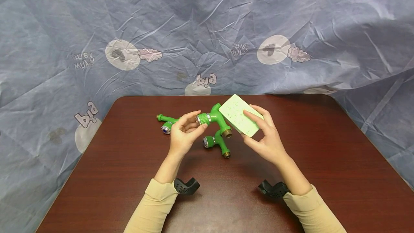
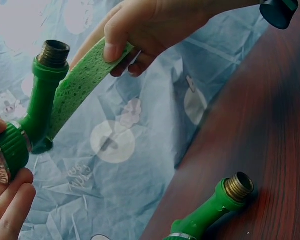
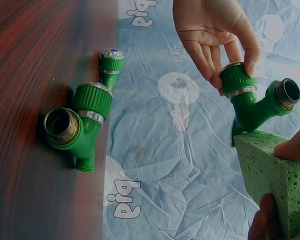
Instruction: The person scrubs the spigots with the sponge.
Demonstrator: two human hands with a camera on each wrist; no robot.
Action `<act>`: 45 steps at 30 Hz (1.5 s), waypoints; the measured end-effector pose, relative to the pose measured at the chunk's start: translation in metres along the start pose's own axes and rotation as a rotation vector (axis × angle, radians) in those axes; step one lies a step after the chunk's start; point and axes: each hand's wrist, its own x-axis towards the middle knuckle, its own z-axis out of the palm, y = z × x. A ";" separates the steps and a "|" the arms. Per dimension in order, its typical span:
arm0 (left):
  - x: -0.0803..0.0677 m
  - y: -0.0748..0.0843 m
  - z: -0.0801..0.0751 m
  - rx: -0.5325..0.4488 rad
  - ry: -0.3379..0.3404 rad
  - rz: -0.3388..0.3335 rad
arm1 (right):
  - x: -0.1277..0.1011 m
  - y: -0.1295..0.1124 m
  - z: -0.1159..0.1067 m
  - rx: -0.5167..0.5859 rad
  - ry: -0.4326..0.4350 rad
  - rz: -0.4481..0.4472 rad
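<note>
My left hand (image 1: 183,135) pinches a green tap (image 1: 218,117) by its ribbed knob, holding it above the table with the brass threaded end pointing down and toward me. In my right hand (image 1: 270,141) is a light green sponge (image 1: 240,115), gripped by its edges between thumb and fingers. The sponge's near edge meets the tap's body, as the right wrist view shows with the sponge (image 3: 270,170) against the tap (image 3: 250,107). Below the held tap, a second green tap (image 1: 218,142) lies on the table. Behind my left hand lies a third green tap (image 1: 166,122), partly hidden.
The dark reddish-brown table (image 1: 310,146) reaches back to a wrinkled blue-grey printed cloth (image 1: 207,39). Black wrist-worn devices sit at the left cuff (image 1: 187,186) and the right cuff (image 1: 273,189).
</note>
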 end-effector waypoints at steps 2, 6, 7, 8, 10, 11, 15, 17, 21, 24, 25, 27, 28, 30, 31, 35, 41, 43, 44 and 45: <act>0.000 0.000 0.000 0.003 0.010 0.003 | 0.000 0.000 0.000 -0.007 -0.004 0.005; 0.000 0.001 0.000 0.037 0.042 -0.007 | 0.000 -0.001 0.000 0.003 0.006 0.005; 0.000 0.001 0.000 0.051 0.053 -0.009 | 0.000 -0.001 0.000 0.009 0.011 0.003; 0.000 0.001 0.000 0.060 0.066 -0.010 | 0.000 -0.001 -0.001 0.014 0.015 0.003; 0.000 0.001 0.000 0.073 0.092 -0.010 | 0.001 -0.002 -0.001 0.027 0.021 0.002; 0.000 0.000 0.000 0.071 0.105 -0.007 | 0.001 -0.002 -0.001 0.030 0.020 0.003; 0.001 -0.001 0.000 0.050 0.146 0.030 | 0.001 -0.004 -0.001 0.039 0.002 0.010; 0.001 -0.001 0.001 0.046 0.158 0.052 | 0.000 -0.005 0.000 0.039 -0.011 0.009; 0.001 -0.002 0.001 0.055 0.170 0.072 | 0.000 -0.006 0.000 0.046 -0.040 -0.009; 0.001 -0.003 0.001 0.056 0.171 0.076 | 0.000 -0.006 0.000 0.077 -0.066 -0.018; 0.000 -0.003 0.001 0.056 0.171 0.078 | 0.000 -0.006 0.001 0.088 -0.077 -0.023; 0.000 -0.003 0.002 0.052 0.174 0.081 | 0.000 -0.005 0.001 0.115 -0.104 -0.028; 0.000 -0.003 0.002 0.051 0.174 0.083 | -0.001 -0.005 0.001 0.126 -0.118 -0.029; 0.000 -0.003 0.002 0.048 0.175 0.088 | -0.001 -0.005 0.002 0.139 -0.148 -0.038; 0.000 -0.003 0.003 0.050 0.175 0.090 | -0.001 -0.004 0.002 0.143 -0.159 -0.048; -0.001 -0.004 0.004 0.057 0.168 0.100 | -0.005 0.007 0.008 0.137 -0.191 -0.076; 0.000 -0.022 0.002 0.060 0.176 0.150 | -0.014 0.031 0.015 0.056 -0.224 -0.088; 0.000 -0.026 0.002 0.074 0.180 0.180 | -0.014 0.033 0.015 0.039 -0.237 -0.096; -0.001 -0.023 0.003 0.086 0.183 0.198 | -0.014 0.032 0.015 0.032 -0.244 -0.102; -0.001 -0.019 0.004 0.100 0.185 0.214 | -0.014 0.032 0.015 0.025 -0.252 -0.107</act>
